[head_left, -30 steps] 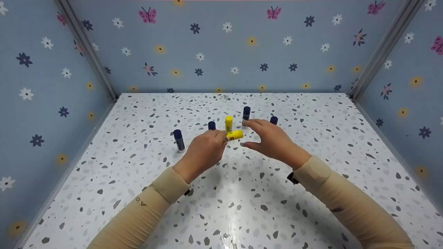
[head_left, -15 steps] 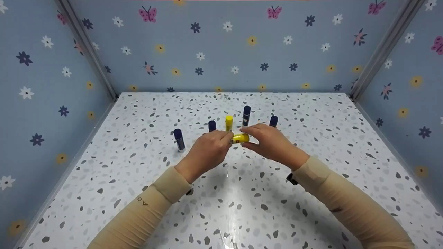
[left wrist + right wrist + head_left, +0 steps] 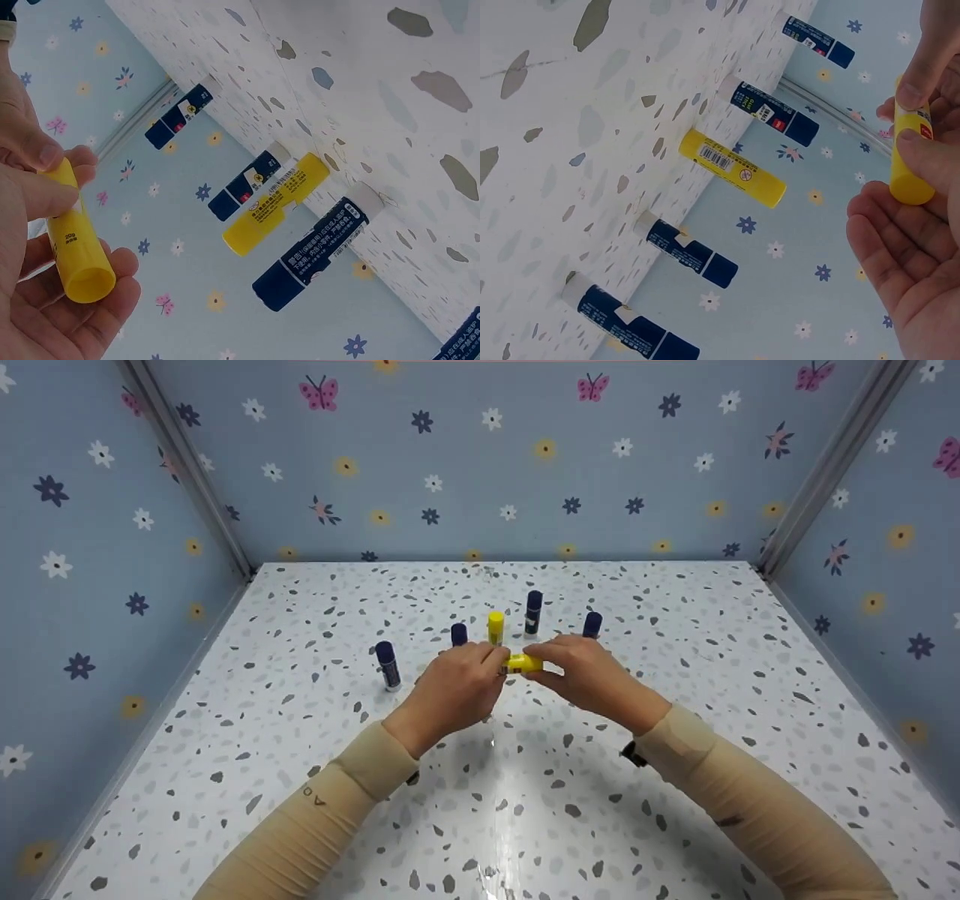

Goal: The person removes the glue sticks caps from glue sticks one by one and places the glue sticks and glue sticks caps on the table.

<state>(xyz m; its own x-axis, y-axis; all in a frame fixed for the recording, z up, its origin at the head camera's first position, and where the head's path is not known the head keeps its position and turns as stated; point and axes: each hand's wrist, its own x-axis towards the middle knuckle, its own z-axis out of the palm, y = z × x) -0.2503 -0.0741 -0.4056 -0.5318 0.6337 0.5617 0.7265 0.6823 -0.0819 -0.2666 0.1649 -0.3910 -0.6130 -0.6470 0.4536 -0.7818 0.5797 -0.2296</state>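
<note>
Two hands [image 3: 525, 675], smooth yellow cylindrical glue stick [image 3: 523, 663]

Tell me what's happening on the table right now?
A person holds one yellow glue stick off the table, sideways between both hands: the left hand grips one end, the right hand pinches the other. Behind them on the speckled table, another yellow stick and four dark blue sticks stand upright.
</note>
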